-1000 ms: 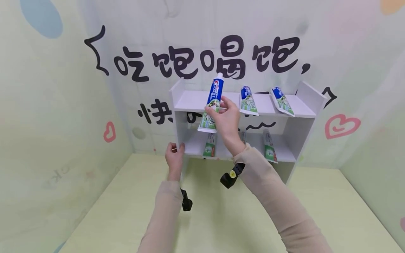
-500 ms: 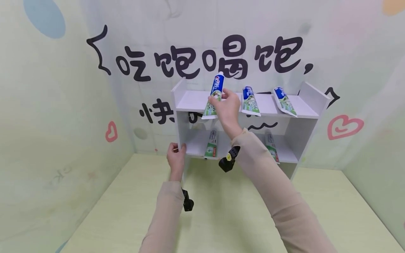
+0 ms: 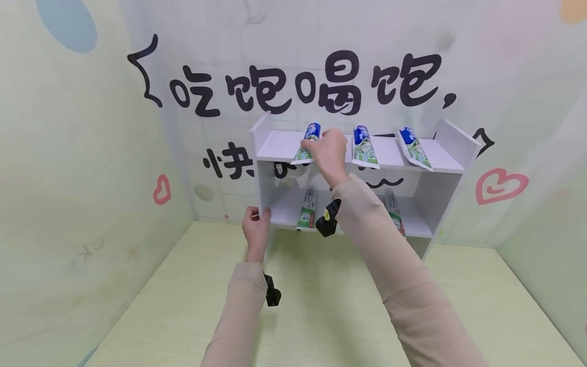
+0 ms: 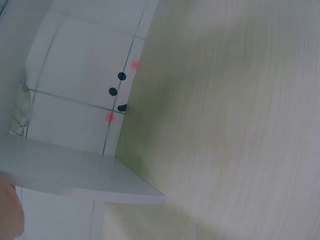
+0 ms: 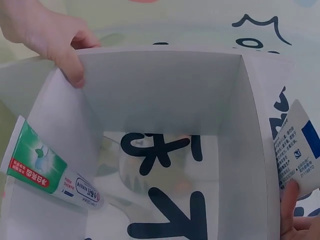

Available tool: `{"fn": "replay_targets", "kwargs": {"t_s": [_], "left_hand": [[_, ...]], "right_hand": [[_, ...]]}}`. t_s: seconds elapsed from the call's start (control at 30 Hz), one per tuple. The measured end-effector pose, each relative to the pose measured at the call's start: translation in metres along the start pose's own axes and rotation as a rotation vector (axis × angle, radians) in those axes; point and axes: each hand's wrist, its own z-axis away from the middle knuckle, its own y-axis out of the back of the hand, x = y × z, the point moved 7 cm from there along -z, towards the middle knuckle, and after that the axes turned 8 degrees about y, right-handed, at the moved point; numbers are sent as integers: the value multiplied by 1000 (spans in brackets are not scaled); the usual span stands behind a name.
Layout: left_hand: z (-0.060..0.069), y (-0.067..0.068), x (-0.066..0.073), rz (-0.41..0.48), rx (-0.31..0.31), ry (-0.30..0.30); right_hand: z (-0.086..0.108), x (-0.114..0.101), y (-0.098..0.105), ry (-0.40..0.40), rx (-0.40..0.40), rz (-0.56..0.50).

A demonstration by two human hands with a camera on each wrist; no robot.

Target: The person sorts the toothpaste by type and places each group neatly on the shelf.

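My right hand pinches a blue, white and green toothpaste tube at the left end of the upper board of a white two-tier shelf. The tube's lettered back shows in the right wrist view; whether it rests on the board I cannot tell. My left hand grips the shelf's left side panel, its thumb on the inner side. Two matching toothpaste tubes, a middle one and a right one, lie on the upper board. Below are green and silver toothpaste tubes, at left and right.
A pale wood-grain table extends in front of the shelf. Behind stands a wall with large black lettering. Side walls rise left and right. My right forearm covers part of the lower board.
My right hand has moved the toothpaste tube back and down onto or just above the upper board, its cap end lowering. The left hand stays on the side panel.
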Motion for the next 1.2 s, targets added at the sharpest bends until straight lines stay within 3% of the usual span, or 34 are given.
{"fn": "replay_targets", "kwargs": {"t_s": [0.37,0.53,0.83,1.2], "left_hand": [[-1,-1,-2,-15,6,3],[0,0,0,-7,4,-8],[1,-2,0,-13,-7,-1],[-2,-1,0,-6,4,-12]], "right_hand": [[4,1,1,34,-6,-18],[11,3,6,130,48,-68],[34,-5,14,319,88,-215],[69,0,25,353,92,-359]]}}
